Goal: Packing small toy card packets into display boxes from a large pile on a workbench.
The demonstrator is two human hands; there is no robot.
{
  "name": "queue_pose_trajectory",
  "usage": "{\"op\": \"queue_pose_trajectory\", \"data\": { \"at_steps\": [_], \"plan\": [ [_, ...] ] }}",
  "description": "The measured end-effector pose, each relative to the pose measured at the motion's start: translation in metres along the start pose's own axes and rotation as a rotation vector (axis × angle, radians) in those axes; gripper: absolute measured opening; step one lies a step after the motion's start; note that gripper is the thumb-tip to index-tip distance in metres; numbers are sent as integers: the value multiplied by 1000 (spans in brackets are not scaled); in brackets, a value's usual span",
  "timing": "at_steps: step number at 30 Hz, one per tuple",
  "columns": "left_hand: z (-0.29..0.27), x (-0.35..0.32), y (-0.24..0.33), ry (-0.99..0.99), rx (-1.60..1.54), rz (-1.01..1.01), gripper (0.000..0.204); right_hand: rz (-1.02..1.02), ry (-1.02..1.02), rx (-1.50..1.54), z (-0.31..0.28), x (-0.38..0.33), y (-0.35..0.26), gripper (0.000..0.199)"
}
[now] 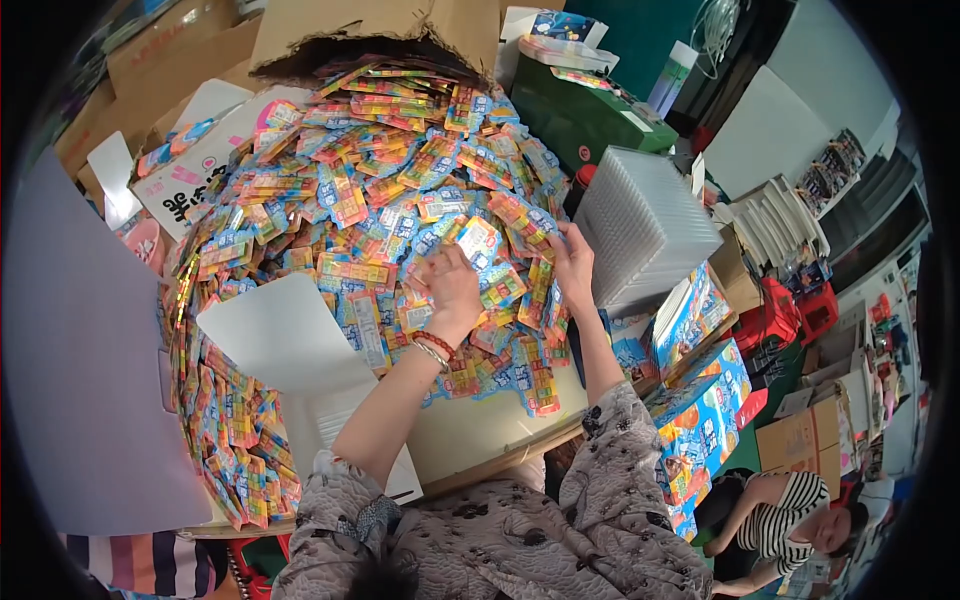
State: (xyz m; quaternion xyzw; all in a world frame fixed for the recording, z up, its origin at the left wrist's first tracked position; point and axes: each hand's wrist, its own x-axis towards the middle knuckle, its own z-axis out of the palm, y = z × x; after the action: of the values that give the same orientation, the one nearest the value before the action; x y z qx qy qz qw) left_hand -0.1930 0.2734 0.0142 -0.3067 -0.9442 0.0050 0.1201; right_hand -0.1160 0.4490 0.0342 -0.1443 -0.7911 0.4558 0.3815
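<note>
A large heap of small colourful flat packets (350, 190) covers the table. My left hand (455, 287), with a red bracelet and a pale bangle at its wrist, is over the near middle of the heap. Its fingers are bent down at a packet (478, 240) with a pale face. To the right, my right hand (574, 262) pinches the end of an orange and blue packet (522, 218). An open white box (335, 405) with its flap (275, 325) raised lies by my left forearm.
At the right of the heap stands a stack of clear plastic trays (640, 230), with blue printed boxes (700, 425) nearer me. A torn cardboard box (375, 35) and a green box (590, 110) stand behind. A large pale panel (100, 380) is at left. Another person (795, 515) sits lower right.
</note>
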Motion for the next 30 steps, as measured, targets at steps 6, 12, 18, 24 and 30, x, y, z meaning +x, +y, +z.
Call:
{"op": "queue_pose_trajectory", "data": {
  "at_steps": [6, 12, 18, 24, 30],
  "plan": [
    [10, 0, -23, -132, -101, 35, 77, -82, -84, -93, 23, -6, 3, 14],
    [-2, -19, -34, -157, -117, 203, 88, -93, -23, -16, 24, -9, 0, 18],
    [18, -26, -53, -70, -184, 280, 86, 117, -283, 219, 6, -20, -8, 12],
    [-8, -30, -64, -163, -335, 366, 74, 149, -707, 105, -15, -34, 11, 14],
    [-5, -33, -68, 58, -564, 323, 45, -286, -633, -348, 25, -43, 9, 27]
  ]
}}
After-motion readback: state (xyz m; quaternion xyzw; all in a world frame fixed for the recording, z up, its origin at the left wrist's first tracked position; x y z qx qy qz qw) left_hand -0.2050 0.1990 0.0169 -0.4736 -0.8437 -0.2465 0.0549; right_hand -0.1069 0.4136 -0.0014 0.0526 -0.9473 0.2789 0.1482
